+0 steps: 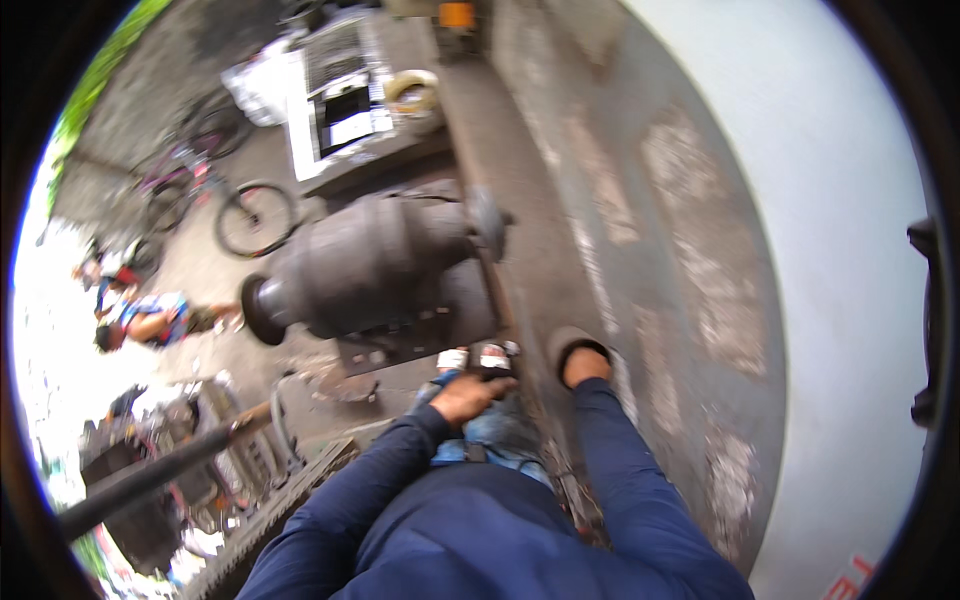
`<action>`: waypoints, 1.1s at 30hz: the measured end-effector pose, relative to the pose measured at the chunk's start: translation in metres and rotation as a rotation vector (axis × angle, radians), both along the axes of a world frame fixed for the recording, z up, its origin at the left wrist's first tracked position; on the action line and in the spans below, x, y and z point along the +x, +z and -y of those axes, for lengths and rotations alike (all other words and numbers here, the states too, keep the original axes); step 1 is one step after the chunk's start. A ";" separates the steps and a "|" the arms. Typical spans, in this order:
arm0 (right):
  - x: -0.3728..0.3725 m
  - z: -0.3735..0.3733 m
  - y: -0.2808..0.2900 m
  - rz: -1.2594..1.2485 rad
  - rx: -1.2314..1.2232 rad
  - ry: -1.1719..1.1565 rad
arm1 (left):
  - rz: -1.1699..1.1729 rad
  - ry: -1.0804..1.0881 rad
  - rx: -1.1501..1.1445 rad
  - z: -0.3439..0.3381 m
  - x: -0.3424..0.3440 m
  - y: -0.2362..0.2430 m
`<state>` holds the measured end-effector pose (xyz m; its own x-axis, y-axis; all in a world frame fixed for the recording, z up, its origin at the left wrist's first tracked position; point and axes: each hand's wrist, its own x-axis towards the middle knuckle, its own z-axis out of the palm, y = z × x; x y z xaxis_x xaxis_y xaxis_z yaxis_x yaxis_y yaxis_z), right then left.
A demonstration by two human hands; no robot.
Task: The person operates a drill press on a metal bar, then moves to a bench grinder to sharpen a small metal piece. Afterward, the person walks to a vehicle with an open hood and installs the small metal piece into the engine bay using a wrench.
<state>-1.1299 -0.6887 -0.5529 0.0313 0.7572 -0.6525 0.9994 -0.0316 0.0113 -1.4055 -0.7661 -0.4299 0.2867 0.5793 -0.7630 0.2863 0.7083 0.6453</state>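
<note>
My left hand [462, 398] is closed on a small dark object [500, 374] above my jeans and white footwear [494, 356]. My right hand [586, 367] is at a round object with a dark rim [570, 342]; its fingers are hidden and the object is blurred. Just ahead of me lies a large grey cast-metal cylindrical machine [370, 265], with a flanged end at the left [262, 310] and a plate beneath it.
Grey wall [680, 220] along the right. A white-framed unit [303, 100] and tape-like roll [410, 92] sit ahead. A bicycle [255, 220] and another person [150, 325] are at left. A long metal bar [150, 470] crosses machinery at lower left.
</note>
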 end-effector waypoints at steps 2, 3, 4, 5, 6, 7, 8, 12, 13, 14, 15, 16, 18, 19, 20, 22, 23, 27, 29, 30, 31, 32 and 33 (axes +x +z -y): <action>0.010 -0.003 -0.040 -0.020 -0.188 0.114 | -0.322 -0.579 0.560 0.017 -0.006 -0.009; 0.015 -0.005 -0.058 0.066 -0.246 0.244 | -0.315 -0.533 0.601 0.024 -0.008 -0.015; 0.017 -0.007 -0.074 0.151 -0.274 0.348 | -0.350 -0.544 0.621 0.029 -0.009 -0.020; 0.021 -0.009 -0.085 0.162 -0.264 0.390 | -0.326 -0.417 0.715 0.033 -0.010 -0.024; 0.026 -0.010 -0.092 0.177 -0.266 0.363 | -0.314 -0.311 0.816 0.038 -0.010 -0.028; 0.027 -0.012 -0.097 0.186 -0.264 0.346 | -0.270 -0.251 0.751 0.041 -0.009 -0.031; 0.029 -0.013 -0.100 0.195 -0.255 0.338 | -0.227 -0.214 0.684 0.043 -0.011 -0.033; 0.030 -0.015 -0.097 0.209 -0.230 0.329 | -0.265 -0.054 0.653 0.050 -0.007 -0.033; 0.029 -0.016 -0.096 0.213 -0.223 0.328 | -0.219 -0.003 0.559 0.052 -0.006 -0.031; 0.029 -0.018 -0.095 0.219 -0.221 0.332 | -0.214 0.036 0.532 0.055 -0.006 -0.028; 0.028 -0.018 -0.094 0.220 -0.215 0.334 | -0.208 0.071 0.507 0.058 -0.006 -0.025; 0.028 -0.020 -0.094 0.219 -0.211 0.335 | -0.199 0.104 0.486 0.059 -0.006 -0.022; 0.027 -0.023 -0.094 0.226 -0.202 0.341 | -0.295 0.017 0.597 0.064 -0.008 -0.016; 0.027 -0.024 -0.094 0.226 -0.200 0.346 | -0.345 -0.029 0.649 0.066 -0.009 -0.012; 0.026 -0.024 -0.094 0.226 -0.199 0.347 | -0.349 -0.015 0.635 0.067 -0.009 -0.009; 0.026 -0.025 -0.093 0.221 -0.196 0.346 | -0.352 0.002 0.568 0.067 -0.010 -0.003; 0.026 -0.025 -0.093 0.222 -0.194 0.345 | -0.306 0.081 0.528 0.067 -0.009 -0.001; 0.029 -0.025 -0.090 0.218 -0.190 0.339 | -0.224 0.205 0.500 0.068 -0.008 0.005; 0.030 -0.024 -0.089 0.213 -0.188 0.329 | -0.162 0.239 0.505 0.069 -0.008 0.007; 0.030 -0.023 -0.089 0.209 -0.184 0.321 | -0.093 0.280 0.444 0.069 -0.009 0.008; 0.031 -0.022 -0.088 0.206 -0.184 0.317 | -0.077 0.285 0.432 0.068 -0.010 0.009; 0.031 -0.021 -0.088 0.204 -0.183 0.311 | -0.061 0.290 0.420 0.068 -0.010 0.010; 0.033 -0.020 -0.087 0.202 -0.180 0.307 | -0.098 0.260 0.459 0.067 -0.010 0.011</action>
<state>-1.0970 -0.6688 -0.6402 -0.0372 0.6256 -0.7792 0.9394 0.2878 0.1862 -1.4158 -0.8331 -0.4188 0.0294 0.9020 -0.4307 0.2131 0.4154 0.8844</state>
